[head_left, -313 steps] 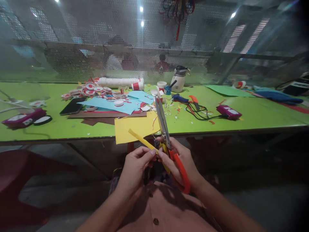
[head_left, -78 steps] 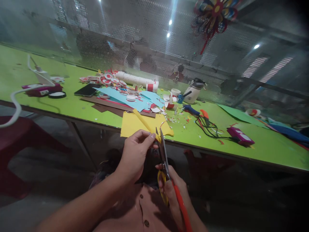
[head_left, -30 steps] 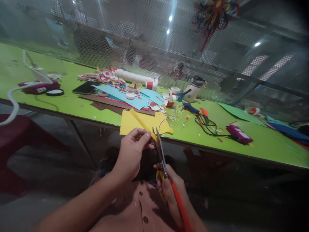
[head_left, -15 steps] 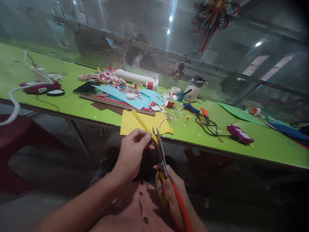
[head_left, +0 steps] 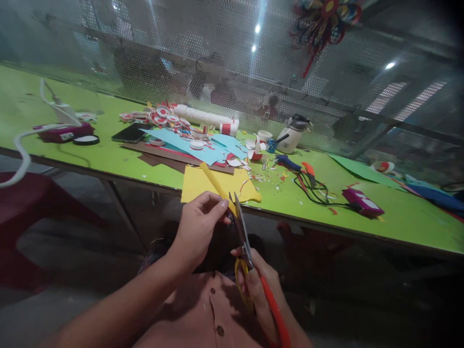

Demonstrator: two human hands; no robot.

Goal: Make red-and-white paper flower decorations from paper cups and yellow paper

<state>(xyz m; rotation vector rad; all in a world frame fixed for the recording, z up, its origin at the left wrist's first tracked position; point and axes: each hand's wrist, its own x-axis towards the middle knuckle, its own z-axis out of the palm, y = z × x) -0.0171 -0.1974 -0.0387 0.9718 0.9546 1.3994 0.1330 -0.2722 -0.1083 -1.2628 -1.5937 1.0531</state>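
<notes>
The left hand [head_left: 197, 224] pinches a narrow yellow paper strip [head_left: 213, 180] between thumb and fingers, in front of the edge of the lime-green table [head_left: 116, 159]. The right hand [head_left: 258, 292] is wrapped round the orange and yellow handles of a pair of long metal-bladed scissors [head_left: 243, 229], the blades slightly parted and pointing away from the body.

Some ten seconds ago the fingers of both hands met on the strip, with the scissors merely carried in the right; now the left alone holds it, and its lower end lies at the blades. That suggests the work has passed from handling the strip to cutting it. Over the last second, hands and scissors have barely shifted, so the cut looks to be made slowly and with care. Whether the blades already bite into the paper cannot be told.

The strip slants up past the left fingertips, in front of a larger yellow sheet [head_left: 192, 183] lying at the table's edge. Beyond that are light-blue paper sheets [head_left: 177, 145] and, further right, a blue-handled glue gun [head_left: 288, 163].
</notes>
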